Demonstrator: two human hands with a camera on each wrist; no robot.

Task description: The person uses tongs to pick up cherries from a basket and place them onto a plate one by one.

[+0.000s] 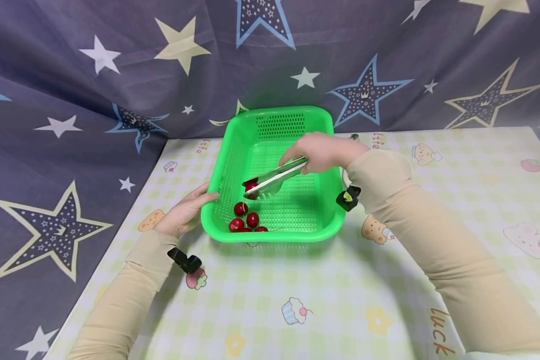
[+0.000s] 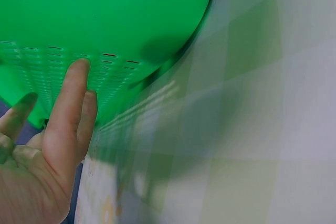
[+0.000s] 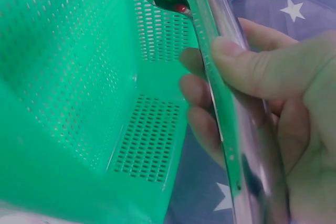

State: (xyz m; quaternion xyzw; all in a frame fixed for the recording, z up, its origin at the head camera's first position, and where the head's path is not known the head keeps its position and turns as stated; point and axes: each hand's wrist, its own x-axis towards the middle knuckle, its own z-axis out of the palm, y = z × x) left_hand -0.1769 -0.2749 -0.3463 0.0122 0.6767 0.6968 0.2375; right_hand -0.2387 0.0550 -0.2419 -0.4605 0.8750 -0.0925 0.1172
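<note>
A green plastic basket (image 1: 270, 236) with perforated walls stands on the table. Its left rim is touched by my left hand (image 1: 185, 212), whose straight fingers lie along the outer wall in the left wrist view. My right hand (image 1: 321, 151) reaches in over the basket's right side and grips metal tongs (image 1: 281, 175), tilted down to the left. Between the tongs' tips is a red cherry (image 1: 251, 186), partly covered by them. Several more cherries (image 1: 252, 219) lie together in the basket's front left corner. The right wrist view shows my thumb and fingers around the tongs (image 3: 226, 103).
A pale checked tablecloth (image 1: 261, 290) with printed cartoons covers the table. Dark cloth with stars (image 1: 364, 95) hangs behind and to the left, close to the basket's far edge. Something light, mostly hidden, lies beyond the basket's right rim, under the right forearm.
</note>
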